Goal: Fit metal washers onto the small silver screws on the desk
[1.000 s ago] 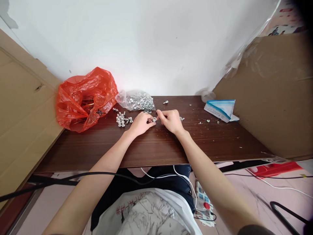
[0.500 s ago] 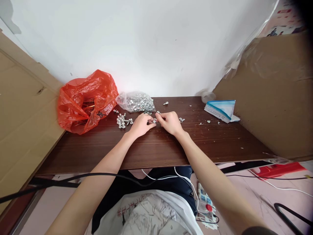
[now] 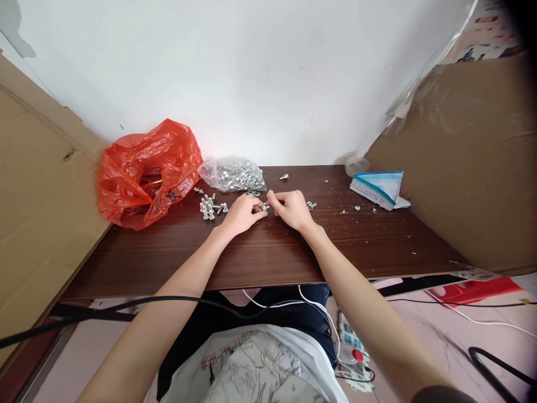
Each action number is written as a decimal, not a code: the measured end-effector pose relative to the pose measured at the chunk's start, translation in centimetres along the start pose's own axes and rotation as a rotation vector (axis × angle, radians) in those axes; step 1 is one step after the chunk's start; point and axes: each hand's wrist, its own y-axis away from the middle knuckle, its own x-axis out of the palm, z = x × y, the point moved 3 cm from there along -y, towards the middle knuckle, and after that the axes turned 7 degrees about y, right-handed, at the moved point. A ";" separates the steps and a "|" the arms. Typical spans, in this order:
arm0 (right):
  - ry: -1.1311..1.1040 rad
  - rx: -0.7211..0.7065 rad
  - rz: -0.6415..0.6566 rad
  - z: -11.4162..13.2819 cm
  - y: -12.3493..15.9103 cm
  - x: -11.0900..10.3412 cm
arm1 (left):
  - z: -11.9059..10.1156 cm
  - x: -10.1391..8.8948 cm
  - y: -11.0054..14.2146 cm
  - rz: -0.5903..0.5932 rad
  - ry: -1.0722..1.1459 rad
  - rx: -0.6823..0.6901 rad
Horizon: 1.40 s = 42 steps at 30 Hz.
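Close together over the dark wooden table, both my hands work on small metal pieces. My left hand (image 3: 244, 214) is closed, pinching what looks like a metal washer (image 3: 264, 207) between thumb and fingers. Just to its right, my right hand (image 3: 291, 209) grips a small silver bolt (image 3: 271, 193) in its fingertips; its shaft is mostly hidden. Left of my left hand, several bolts (image 3: 207, 207) stand upside down on their heads in a cluster. Some washers (image 3: 253, 193) lie behind my left hand. A bolt with a washer (image 3: 311, 205) lies right of my right hand.
A clear bag of metal hardware (image 3: 235, 174) lies against the wall, beside an open red plastic bag (image 3: 121, 190). A single bolt (image 3: 284, 177) lies behind my hands. A blue-and-white packet (image 3: 377, 189) and white scraps sit right. Cardboard (image 3: 470, 168) stands at both sides.
The piece in my right hand has shifted very slightly toward the washer in my left. Both hands otherwise stay in nearly the same place.
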 end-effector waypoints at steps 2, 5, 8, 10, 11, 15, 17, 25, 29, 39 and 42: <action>0.004 -0.013 0.011 0.0 0.0 0.1 | 0.0 0.0 0.0 -0.001 0.004 -0.003; -0.012 0.002 -0.021 -0.1 0.0 0.0 | 0.1 0.0 0.0 0.001 0.015 -0.007; -0.002 0.000 -0.007 -0.1 0.0 0.0 | 0.0 0.0 0.0 0.004 0.013 -0.004; 0.008 -0.016 0.015 0.0 0.0 0.0 | -0.1 0.0 0.0 0.001 0.006 0.000; 0.005 -0.018 0.012 0.0 0.0 0.0 | -0.1 0.0 0.0 -0.002 0.006 0.001; -0.012 0.012 -0.037 -0.1 0.0 -0.2 | 0.0 0.0 0.0 -0.001 0.011 0.000; 0.007 -0.001 -0.010 0.0 0.0 -0.1 | 0.0 0.0 0.0 0.000 0.011 0.003; -0.069 0.035 -0.040 -0.2 -0.1 -0.1 | 0.1 0.0 0.0 0.005 0.014 0.004; -0.027 -0.030 0.051 0.1 0.0 0.1 | 0.0 0.0 0.0 0.004 0.006 0.003; -0.025 -0.021 0.055 0.2 0.0 0.0 | 0.0 0.0 0.1 0.001 -0.014 0.017; -0.045 -0.022 0.068 0.3 0.1 0.1 | 0.0 0.0 0.0 0.002 -0.023 0.018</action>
